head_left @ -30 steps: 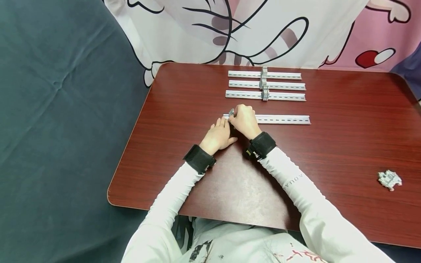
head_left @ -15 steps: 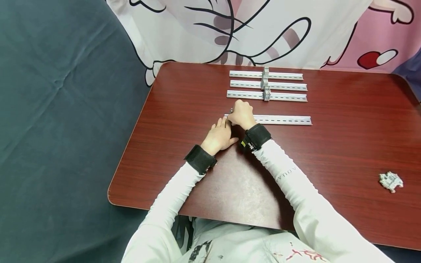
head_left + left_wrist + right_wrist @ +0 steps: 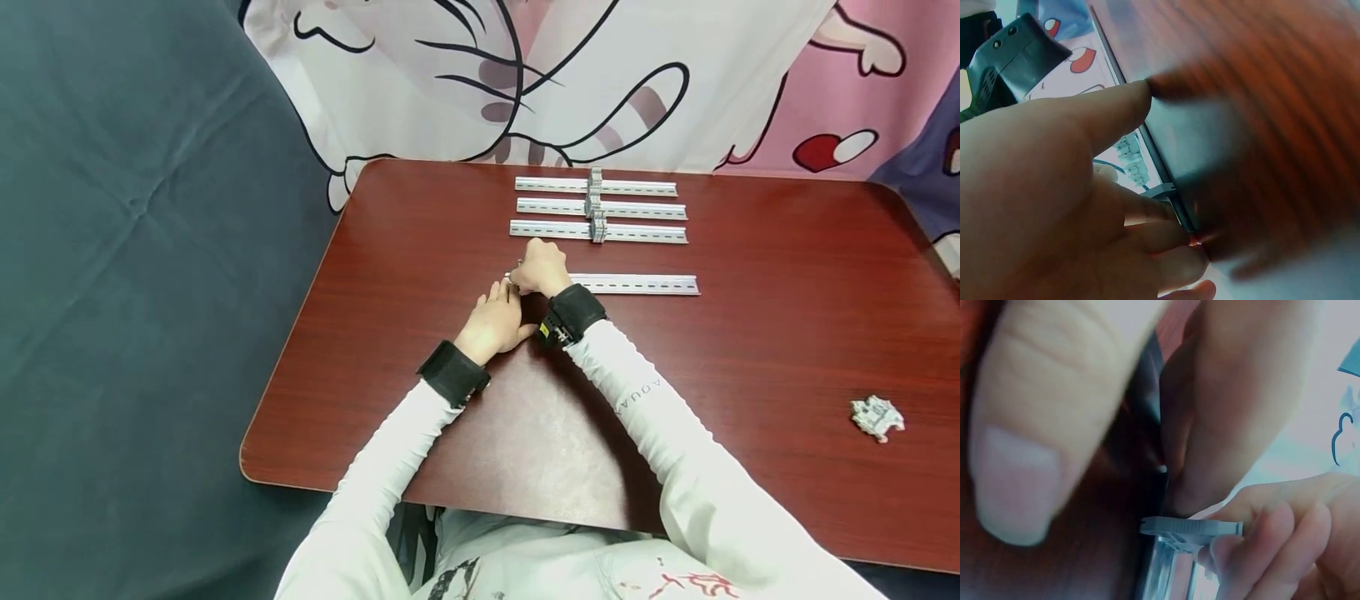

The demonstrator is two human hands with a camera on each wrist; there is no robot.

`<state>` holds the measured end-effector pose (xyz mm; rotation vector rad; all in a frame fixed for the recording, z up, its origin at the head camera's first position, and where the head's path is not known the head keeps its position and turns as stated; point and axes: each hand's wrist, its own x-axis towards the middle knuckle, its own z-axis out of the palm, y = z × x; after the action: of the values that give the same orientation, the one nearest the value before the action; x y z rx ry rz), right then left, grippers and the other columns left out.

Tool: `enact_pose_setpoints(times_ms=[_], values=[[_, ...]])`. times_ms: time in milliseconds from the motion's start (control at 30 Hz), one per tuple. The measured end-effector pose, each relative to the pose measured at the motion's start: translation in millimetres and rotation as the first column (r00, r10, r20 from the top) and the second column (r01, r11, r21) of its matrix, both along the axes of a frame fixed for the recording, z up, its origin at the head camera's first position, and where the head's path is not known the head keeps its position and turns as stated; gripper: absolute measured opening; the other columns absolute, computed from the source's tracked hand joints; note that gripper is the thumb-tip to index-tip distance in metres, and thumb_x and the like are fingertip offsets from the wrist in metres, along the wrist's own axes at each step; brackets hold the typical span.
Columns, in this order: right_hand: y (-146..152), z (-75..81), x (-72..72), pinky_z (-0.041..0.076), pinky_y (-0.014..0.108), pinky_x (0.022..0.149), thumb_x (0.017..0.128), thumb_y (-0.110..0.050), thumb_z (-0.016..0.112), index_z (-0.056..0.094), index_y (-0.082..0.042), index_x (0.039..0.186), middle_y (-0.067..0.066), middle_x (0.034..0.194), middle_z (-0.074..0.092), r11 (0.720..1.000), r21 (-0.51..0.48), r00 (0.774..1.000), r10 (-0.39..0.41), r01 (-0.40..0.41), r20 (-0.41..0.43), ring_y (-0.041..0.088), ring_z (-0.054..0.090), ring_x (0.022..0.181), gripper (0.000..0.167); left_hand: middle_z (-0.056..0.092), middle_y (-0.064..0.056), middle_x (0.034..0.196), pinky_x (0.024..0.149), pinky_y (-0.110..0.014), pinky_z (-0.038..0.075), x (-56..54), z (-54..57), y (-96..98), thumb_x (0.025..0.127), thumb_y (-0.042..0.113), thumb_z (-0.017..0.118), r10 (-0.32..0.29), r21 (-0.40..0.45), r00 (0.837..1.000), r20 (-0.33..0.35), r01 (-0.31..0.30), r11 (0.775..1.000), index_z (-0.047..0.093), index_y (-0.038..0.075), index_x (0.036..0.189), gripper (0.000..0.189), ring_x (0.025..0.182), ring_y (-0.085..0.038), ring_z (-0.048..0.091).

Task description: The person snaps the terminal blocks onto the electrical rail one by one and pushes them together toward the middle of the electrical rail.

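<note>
A slotted metal DIN rail (image 3: 637, 285) lies across the table in front of me. Close to its left end is a thin grey terminal block (image 3: 1191, 529), crosswise on the rail, best seen in the right wrist view. My right hand (image 3: 542, 268) bends over this end, fingers curled at the block. A fingertip meets the block, while the thumb (image 3: 1019, 481) hangs nearer the camera. My left hand (image 3: 491, 325) lies low with its fingers extended, fingertips right at the rail's end. From the head view, the right hand mostly hides the block.
Three more DIN rails (image 3: 555, 228) lie parallel farther back, each carrying terminal blocks (image 3: 597, 227) near the middle. Loose terminal blocks (image 3: 877, 418) sit at the right side of the brown table (image 3: 750, 358). A printed curtain (image 3: 600, 83) hangs behind the far edge.
My right hand has shifted left along the rail and bent farther over the block, covering more of it. The left hand keeps its place by the rail's end. The head view has tilted slightly.
</note>
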<state>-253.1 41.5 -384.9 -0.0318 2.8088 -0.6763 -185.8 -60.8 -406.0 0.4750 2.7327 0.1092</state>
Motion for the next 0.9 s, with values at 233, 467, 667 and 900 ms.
enact_pose_setpoints(times_ms=[233, 467, 667, 900], values=[[0.4, -6.7, 5.4, 0.048, 0.045, 0.098, 0.082, -0.02, 0.065, 0.065, 0.0, 0.092, 0.018, 0.089, 0.072, 1.0, -0.018, 0.998, 0.006, -0.007, -0.065, 0.036, 0.066, 0.098, 0.022, 0.012, -0.019, 0.162, 0.119, -0.043, 0.024, -0.3, -2.7, 0.7, 0.099, 0.047, 0.046, 0.013, 0.005, 1.0, 0.027, -0.013, 1.0, 0.012, -0.001, 0.154, 0.08, 0.15, -0.031, 0.016], [15.7, -16.5, 25.5, 0.048, 0.029, 0.053, 0.093, -0.034, 0.061, 0.06, -0.008, 0.055, 0.003, 0.046, 0.057, 0.992, -0.088, 0.984, 0.076, -0.091, -0.158, 0.021, 0.06, 0.048, 0.047, 0.013, -0.02, 0.161, 0.119, -0.043, 0.023, -0.2, -1.3, 1.5, 0.099, 0.048, 0.045, 0.025, -0.021, 0.999, 0.033, -0.024, 0.999, 0.012, -0.003, 0.153, 0.081, 0.15, -0.032, 0.015], [55.2, -20.6, 43.6, 0.043, 0.027, 0.053, 0.096, -0.041, 0.057, 0.065, -0.004, 0.061, 0.002, 0.045, 0.058, 0.981, -0.1, 0.982, 0.155, -0.166, -0.105, 0.015, 0.058, 0.045, 0.052, 0.016, -0.021, 0.16, 0.119, -0.043, 0.023, -0.1, -0.1, 2.2, 0.1, 0.046, 0.046, 0.027, -0.001, 1.0, 0.015, -0.027, 1.0, 0.015, -0.005, 0.152, 0.079, 0.15, -0.033, 0.016], [118.1, -17.1, 66.0, 0.047, 0.033, 0.06, 0.098, -0.031, 0.054, 0.066, -0.004, 0.075, 0.004, 0.056, 0.065, 0.986, -0.087, 0.989, 0.14, -0.144, -0.049, 0.015, 0.06, 0.051, 0.037, 0.012, -0.021, 0.161, 0.12, -0.044, 0.021, -3.4, -5.3, 6.9, 0.1, 0.048, 0.045, 0.047, 0.002, 0.998, 0.042, -0.047, 0.999, 0.014, -0.003, 0.153, 0.08, 0.15, -0.032, 0.013]])
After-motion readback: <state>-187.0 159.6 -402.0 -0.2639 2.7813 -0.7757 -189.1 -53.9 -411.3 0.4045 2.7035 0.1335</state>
